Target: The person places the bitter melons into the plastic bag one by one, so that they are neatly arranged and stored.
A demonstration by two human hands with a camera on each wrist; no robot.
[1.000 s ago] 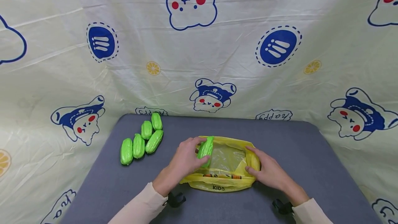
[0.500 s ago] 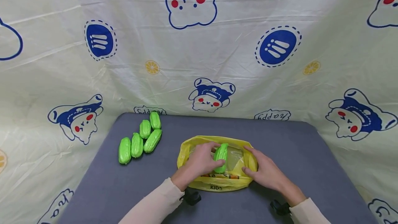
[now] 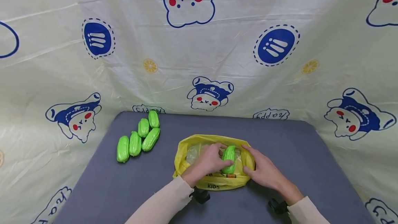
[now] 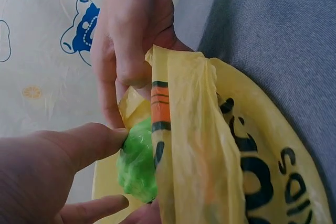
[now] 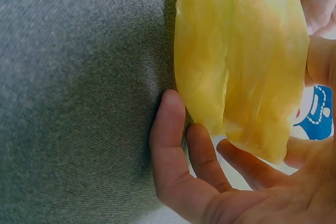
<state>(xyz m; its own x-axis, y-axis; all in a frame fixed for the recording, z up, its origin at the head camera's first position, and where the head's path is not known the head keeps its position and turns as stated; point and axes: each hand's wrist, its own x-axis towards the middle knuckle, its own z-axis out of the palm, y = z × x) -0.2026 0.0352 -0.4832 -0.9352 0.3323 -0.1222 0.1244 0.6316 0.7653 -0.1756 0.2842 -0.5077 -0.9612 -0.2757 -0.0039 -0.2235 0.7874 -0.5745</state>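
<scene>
A yellow plastic bag (image 3: 228, 183) with "KIDS" printed on its front lies on the table, its mouth spread wide. My left hand (image 3: 209, 162) reaches into that mouth and grips a shiny green ribbed vegetable (image 3: 229, 158) between thumb and fingers. In the left wrist view the thumb presses on the green vegetable (image 4: 137, 163), part of which is hidden behind the bag's front wall (image 4: 194, 129). At the bag's right end, my right hand (image 3: 266, 169) holds the rim. The right wrist view has its fingers curled around the yellow plastic (image 5: 262, 66).
Several more green ribbed vegetables (image 3: 135, 143) lie in a cluster at the back left of the grey table (image 3: 280, 137). A printed white sheet (image 3: 236, 51) hangs behind the table and down its sides. Black straps (image 3: 201, 196) are on both wrists.
My left hand has carried the green vegetable rightward from the bag's left side and lower into its mouth. My right hand stays at the right rim.
</scene>
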